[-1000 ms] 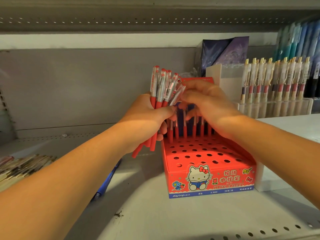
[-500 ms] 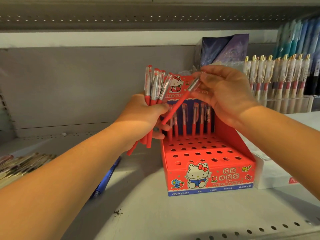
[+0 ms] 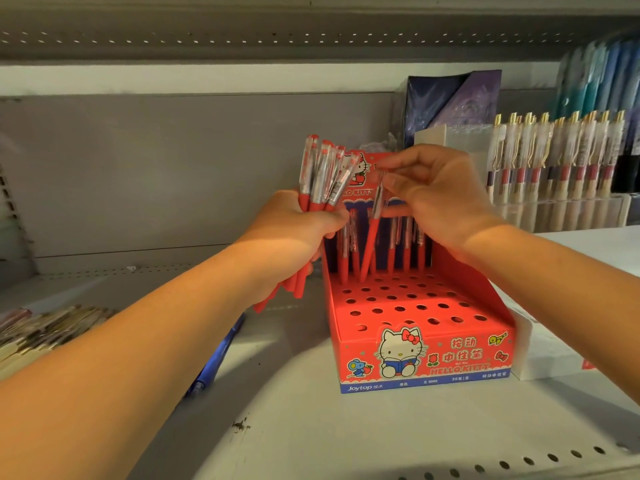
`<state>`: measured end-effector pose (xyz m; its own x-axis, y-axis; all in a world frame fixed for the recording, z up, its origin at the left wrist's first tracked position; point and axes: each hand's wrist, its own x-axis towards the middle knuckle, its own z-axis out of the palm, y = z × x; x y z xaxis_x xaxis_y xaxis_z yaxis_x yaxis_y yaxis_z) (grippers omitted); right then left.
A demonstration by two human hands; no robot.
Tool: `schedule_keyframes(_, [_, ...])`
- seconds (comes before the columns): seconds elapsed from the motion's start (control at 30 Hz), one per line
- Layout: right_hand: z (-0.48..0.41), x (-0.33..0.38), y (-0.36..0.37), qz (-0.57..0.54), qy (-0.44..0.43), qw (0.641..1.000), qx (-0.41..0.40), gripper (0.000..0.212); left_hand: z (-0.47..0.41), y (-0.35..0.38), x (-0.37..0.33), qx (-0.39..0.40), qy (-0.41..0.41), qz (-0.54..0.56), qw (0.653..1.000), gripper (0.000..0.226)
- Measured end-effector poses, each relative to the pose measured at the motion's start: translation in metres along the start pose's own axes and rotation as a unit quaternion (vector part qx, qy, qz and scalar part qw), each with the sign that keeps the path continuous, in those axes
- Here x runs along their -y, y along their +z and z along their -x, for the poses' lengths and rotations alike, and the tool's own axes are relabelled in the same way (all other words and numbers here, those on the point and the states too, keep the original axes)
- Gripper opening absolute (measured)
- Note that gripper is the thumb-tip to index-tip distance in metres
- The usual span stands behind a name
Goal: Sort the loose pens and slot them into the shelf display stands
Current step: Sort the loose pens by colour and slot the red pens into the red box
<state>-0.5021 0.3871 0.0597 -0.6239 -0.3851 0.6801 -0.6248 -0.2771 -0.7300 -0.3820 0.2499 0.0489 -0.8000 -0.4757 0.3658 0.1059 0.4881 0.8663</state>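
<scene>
Left hand: fingers wrapped tight round bunch of red pens, caps up | Right hand: fingertips pinch cap end of single red pen, tip at back-row holes | Red display stand: on shelf, back row part-filled

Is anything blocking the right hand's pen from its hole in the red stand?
Nothing visible does. The pen, pinched by the right hand, has its tip at the back row of the red stand, between standing pens.
</scene>
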Motion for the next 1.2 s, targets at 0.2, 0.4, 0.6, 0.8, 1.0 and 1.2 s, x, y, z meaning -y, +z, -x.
schedule_keyframes(0.2, [0.002, -0.010, 0.004, 0.087, 0.016, 0.994, 0.069, 0.022, 0.000, 0.000, 0.001, 0.020, 0.002, 0.009, 1.000, 0.025])
schedule_keyframes(0.4, [0.006, -0.013, 0.000, 0.207, 0.018, 0.961, 0.181, 0.026, 0.001, 0.000, 0.001, 0.049, 0.026, 0.023, 0.998, 0.018])
schedule_keyframes(0.6, [0.003, -0.004, 0.000, 0.163, -0.019, 0.979, 0.122, 0.036, 0.003, 0.000, -0.002, 0.061, 0.054, 0.055, 0.995, 0.012])
schedule_keyframes(0.8, [0.007, 0.000, 0.004, -0.058, 0.038, 0.983, 0.168, 0.016, 0.003, 0.002, -0.001, 0.077, 0.057, 0.110, 0.989, 0.017])
schedule_keyframes(1.0, [0.007, 0.002, 0.002, -0.091, 0.055, 0.979, 0.175, 0.012, 0.005, 0.004, -0.004, 0.076, 0.038, 0.156, 0.984, 0.018])
schedule_keyframes(1.2, [0.003, 0.013, 0.000, -0.166, 0.048, 0.980, 0.103, 0.007, 0.005, 0.000, -0.005, 0.024, 0.006, 0.156, 0.987, 0.013])
